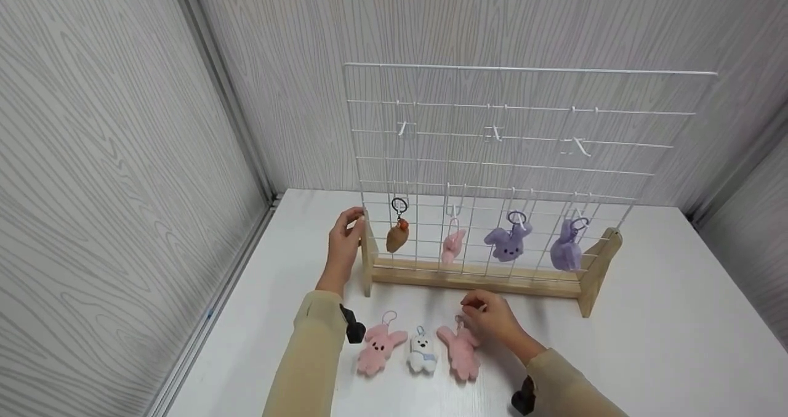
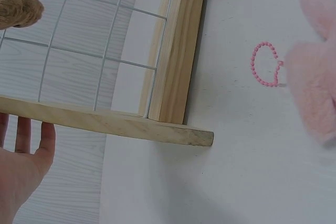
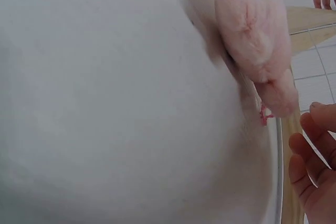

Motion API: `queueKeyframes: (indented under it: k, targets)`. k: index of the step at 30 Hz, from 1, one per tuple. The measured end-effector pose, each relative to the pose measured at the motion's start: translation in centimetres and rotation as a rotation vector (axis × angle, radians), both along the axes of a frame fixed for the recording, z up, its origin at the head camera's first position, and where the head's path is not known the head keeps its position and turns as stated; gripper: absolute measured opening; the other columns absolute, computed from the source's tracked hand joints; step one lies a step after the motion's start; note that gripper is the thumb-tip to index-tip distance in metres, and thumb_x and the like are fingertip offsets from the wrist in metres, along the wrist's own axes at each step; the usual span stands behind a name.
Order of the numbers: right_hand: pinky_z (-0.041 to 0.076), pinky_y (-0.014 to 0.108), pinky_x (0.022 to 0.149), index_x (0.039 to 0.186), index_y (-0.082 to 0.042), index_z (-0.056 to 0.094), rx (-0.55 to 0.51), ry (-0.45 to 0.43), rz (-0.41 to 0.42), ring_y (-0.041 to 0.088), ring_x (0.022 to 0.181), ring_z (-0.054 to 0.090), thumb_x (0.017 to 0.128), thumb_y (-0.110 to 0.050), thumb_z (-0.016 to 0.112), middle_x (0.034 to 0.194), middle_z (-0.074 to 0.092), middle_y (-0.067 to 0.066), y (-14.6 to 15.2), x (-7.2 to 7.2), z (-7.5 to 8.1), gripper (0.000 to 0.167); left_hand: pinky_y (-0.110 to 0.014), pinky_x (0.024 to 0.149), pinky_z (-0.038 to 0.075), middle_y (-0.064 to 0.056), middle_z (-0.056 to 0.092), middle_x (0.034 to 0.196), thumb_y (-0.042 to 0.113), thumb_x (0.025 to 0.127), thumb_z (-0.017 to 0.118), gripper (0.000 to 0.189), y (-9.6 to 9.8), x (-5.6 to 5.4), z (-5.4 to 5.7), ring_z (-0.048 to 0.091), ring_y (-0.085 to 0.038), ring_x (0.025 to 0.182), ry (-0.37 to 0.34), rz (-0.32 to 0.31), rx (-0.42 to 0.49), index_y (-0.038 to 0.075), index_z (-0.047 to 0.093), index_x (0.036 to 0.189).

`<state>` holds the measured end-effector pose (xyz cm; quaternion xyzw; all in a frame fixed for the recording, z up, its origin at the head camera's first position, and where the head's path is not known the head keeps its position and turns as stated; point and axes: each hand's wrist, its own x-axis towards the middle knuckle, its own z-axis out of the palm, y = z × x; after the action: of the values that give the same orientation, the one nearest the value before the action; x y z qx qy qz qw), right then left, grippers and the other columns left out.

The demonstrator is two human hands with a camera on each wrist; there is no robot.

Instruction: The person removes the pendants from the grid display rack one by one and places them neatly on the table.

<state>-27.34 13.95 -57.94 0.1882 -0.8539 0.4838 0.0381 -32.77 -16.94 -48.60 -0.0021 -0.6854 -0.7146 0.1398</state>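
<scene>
White tabletop (image 1: 677,331), pale wood-grain panels (image 1: 111,158) around it. Nearest: 2 pink long-eared plush rabbits (image 1: 377,350) with a small white plush bear (image 1: 423,355) between. Right hand (image 1: 495,318) is at the right rabbit's top, fingers loosely bent; looks empty, but contact's hard to judge. Farther back, left hand's (image 1: 346,233) fingertips touch the light wooden stand (image 1: 474,279), not wrapped around it. 4 charms (image 1: 508,247) hang from its white wire grid (image 1: 505,68).

Pink fluffy plush charm (image 1: 463,353), lying in front of the white wire rack (image 1: 482,164), upright on wooden base (image 1: 477,280)
</scene>
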Motion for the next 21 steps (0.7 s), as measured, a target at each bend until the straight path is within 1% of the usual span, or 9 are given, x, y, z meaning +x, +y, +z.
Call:
queueKeyframes:
  k: [6,10,17,21]
  targets:
    - [0.048,0.031,0.067,0.084,-0.004,0.067,-0.002,0.048,0.000,0.021,0.077,0.059,0.080,0.003,0.068,0.081,0.065,0.007,0.5,0.0,0.1,0.008,-0.042,0.084,0.046,-0.006,0.051,0.123,0.021,0.097,0.052,0.028,-0.1,0.0,0.0,0.053,-0.023,0.105,-0.003,0.002,-0.009,0.013,0.054,0.124]
    - [0.048,0.029,0.066,0.087,-0.007,0.067,0.007,0.052,-0.013,0.019,0.077,0.058,0.081,0.000,0.069,0.081,0.064,0.004,0.8,0.1,0.4,0.008,-0.042,0.086,0.045,-0.006,0.051,0.123,0.022,0.097,0.051,0.027,-0.1,0.0,0.0,0.053,-0.022,0.107,-0.009,0.011,-0.028,0.014,0.054,0.124]
    - [0.048,0.027,0.064,0.089,-0.007,0.068,-0.004,0.105,-0.019,0.014,0.075,0.059,0.080,0.000,0.070,0.081,0.065,0.003,1.0,0.5,1.3,0.011,-0.042,0.086,0.045,-0.006,0.052,0.123,0.022,0.097,0.052,0.028,-0.2,-0.2,-0.2,0.053,-0.024,0.107,-0.005,0.007,-0.019,0.014,0.054,0.123]
    - [0.047,0.025,0.062,0.089,-0.007,0.068,-0.030,0.110,-0.011,0.012,0.074,0.059,0.081,-0.001,0.070,0.080,0.065,0.001,1.0,0.9,2.0,0.010,-0.043,0.086,0.045,-0.007,0.051,0.123,0.021,0.097,0.052,0.027,-0.1,-0.1,-0.1,0.053,-0.023,0.108,-0.006,0.003,-0.015,0.014,0.054,0.123]
